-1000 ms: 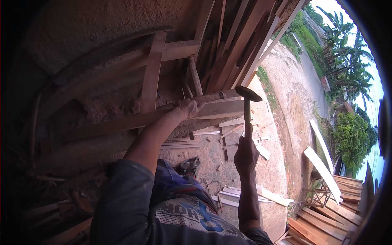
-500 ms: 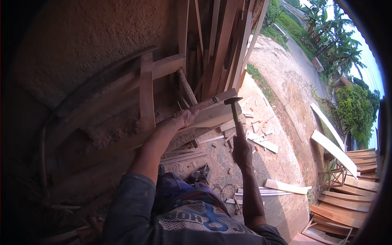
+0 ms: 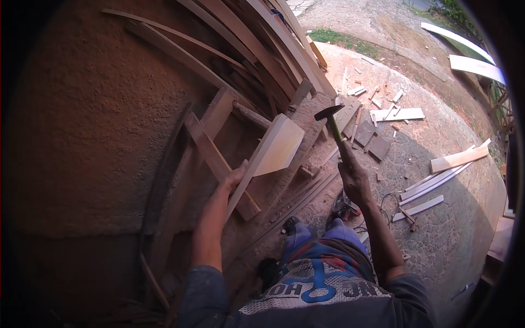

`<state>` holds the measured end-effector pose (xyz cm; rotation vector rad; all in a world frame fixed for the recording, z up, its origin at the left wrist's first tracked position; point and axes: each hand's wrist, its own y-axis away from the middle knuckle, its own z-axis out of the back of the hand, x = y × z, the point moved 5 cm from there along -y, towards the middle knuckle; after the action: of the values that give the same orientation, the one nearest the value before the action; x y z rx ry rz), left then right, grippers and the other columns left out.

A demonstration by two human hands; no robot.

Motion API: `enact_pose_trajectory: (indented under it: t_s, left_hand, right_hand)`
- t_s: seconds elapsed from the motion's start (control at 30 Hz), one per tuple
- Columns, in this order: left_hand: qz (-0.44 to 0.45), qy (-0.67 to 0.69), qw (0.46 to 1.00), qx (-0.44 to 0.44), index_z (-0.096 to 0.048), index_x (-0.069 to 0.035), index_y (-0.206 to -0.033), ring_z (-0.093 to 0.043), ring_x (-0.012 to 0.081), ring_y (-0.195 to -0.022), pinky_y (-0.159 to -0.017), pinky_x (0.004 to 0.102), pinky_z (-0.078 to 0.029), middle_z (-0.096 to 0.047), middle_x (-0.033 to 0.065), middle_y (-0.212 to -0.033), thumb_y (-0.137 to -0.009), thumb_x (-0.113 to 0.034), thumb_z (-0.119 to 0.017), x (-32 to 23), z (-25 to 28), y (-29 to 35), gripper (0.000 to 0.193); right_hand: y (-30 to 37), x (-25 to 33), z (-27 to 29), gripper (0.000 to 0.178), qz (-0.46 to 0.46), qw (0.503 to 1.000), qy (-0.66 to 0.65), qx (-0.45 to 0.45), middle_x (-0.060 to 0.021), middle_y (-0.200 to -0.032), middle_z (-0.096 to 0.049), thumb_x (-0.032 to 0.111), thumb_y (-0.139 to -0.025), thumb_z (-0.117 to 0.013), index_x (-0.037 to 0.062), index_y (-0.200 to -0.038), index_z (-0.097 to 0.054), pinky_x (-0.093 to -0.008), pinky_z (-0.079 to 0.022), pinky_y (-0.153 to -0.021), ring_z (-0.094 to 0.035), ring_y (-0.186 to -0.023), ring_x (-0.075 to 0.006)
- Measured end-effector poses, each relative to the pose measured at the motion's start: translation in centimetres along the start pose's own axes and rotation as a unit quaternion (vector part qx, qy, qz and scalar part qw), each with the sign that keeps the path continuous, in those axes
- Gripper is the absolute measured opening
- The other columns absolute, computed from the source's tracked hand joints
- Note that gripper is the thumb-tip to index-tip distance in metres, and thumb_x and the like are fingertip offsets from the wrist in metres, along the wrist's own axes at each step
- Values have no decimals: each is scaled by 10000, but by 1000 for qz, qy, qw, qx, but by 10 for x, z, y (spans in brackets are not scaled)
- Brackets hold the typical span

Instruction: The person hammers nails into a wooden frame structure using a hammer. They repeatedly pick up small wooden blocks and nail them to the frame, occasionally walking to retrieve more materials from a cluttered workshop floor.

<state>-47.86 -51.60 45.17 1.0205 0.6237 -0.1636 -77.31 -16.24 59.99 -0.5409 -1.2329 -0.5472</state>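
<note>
My left hand (image 3: 234,177) grips a pale wooden board (image 3: 272,152) by its lower edge, holding it slanted in front of a rough plastered wall (image 3: 93,136). Its wide, angled end points up to the right. My right hand (image 3: 354,176) is closed around the handle of a hammer (image 3: 332,124), whose dark head is raised just right of the board's top end, not touching it. Behind the board, a frame of darker wooden slats (image 3: 210,147) leans against the wall.
Long bent strips and planks (image 3: 273,49) lean on the wall above. Offcuts and short boards (image 3: 399,113) litter the concrete ground to the right, with longer planks (image 3: 458,158) farther right. A cable and a small tool (image 3: 383,205) lie near my knees.
The view has tipped downward. My left hand has lifted the pale board free and turned it more upright, while the right hand keeps the hammer raised beside it.
</note>
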Motion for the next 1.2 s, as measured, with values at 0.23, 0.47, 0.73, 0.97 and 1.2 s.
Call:
enact_pose_trajectory:
  t_s: [0.23, 0.47, 0.73, 0.97, 1.2]
  left_hand:
    - [-11, -204, 958, -201, -665, -19, -1211, -617, 405, -1138, -986, 454, -458, -672, 270, -1141, -964, -724, -198, -16, 0, 22, 882]
    - [-74, -287, 928, -227, -701, 37, -1067, -565, 507, -1143, -982, 519, -433, -624, 364, -1088, -979, -682, -197, -52, -23, 62, 883]
    - [-123, -285, 922, -231, -698, 70, -1011, -583, 512, -1101, -948, 528, -462, -613, 380, -1053, -996, -637, -233, -17, -27, 42, 846]
    - [-193, -275, 907, -252, -702, 65, -954, -611, 516, -1027, -865, 541, -491, -623, 389, -922, -1014, -604, -248, -28, -40, 59, 811]
    - [-102, -265, 931, -227, -697, 96, -945, -603, 523, -1047, -917, 541, -475, -621, 398, -957, -1003, -627, -233, -33, -35, 65, 860]
  right_hand:
    - [-17, -33, -18, 553, -48, 991, 113, 59, -281, -1060, -641, 265, -1042, -442, 262, -1562, -256, -441, -496, -832, -654, -963, -405]
    - [-52, -26, -46, 679, 4, 961, 239, 143, -235, -745, -600, 63, -944, -421, 259, -1564, -225, -528, -456, -648, -631, -721, -412]
    - [-43, 23, -59, 639, 190, 968, 166, 10, -225, -723, -614, 133, -972, -463, 246, -1559, -238, -498, -483, -600, -645, -666, -383]
    - [-50, -31, -69, 603, -4, 943, 275, 185, -220, -668, -585, 188, -992, -453, 268, -1556, -253, -495, -449, -557, -623, -598, -376]
    - [-38, 80, -51, 701, 282, 941, 167, -80, -213, -801, -616, 33, -928, -558, 210, -1548, -283, -456, -456, -527, -618, -607, -350]
